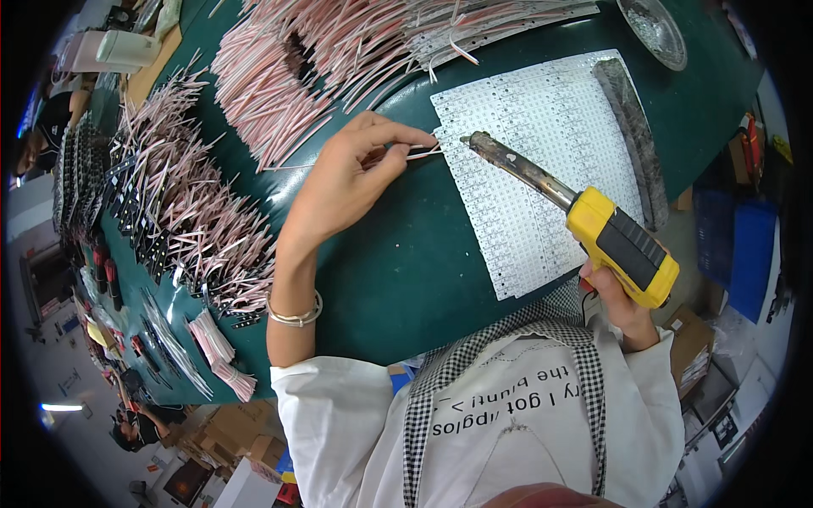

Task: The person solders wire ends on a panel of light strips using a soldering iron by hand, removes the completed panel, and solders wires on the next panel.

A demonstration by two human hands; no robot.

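My left hand (351, 173) pinches a short red and white wire pair (421, 153) and holds its end against the left edge of a white panel of LED strip boards (542, 161) on the green table (406, 262). My right hand (616, 300) grips the yellow and black handle of a soldering iron (622, 245). The iron's dark, burnt tip (468, 140) points left and sits at the panel's edge, right beside the wire ends.
Heaps of red and white wires (279, 76) cover the table's far side, and more with black strip pieces (182, 212) lie to the left. A dark bar (631, 127) rests along the panel's right side. A round dish (652, 30) stands far right. Boxes sit below the table.
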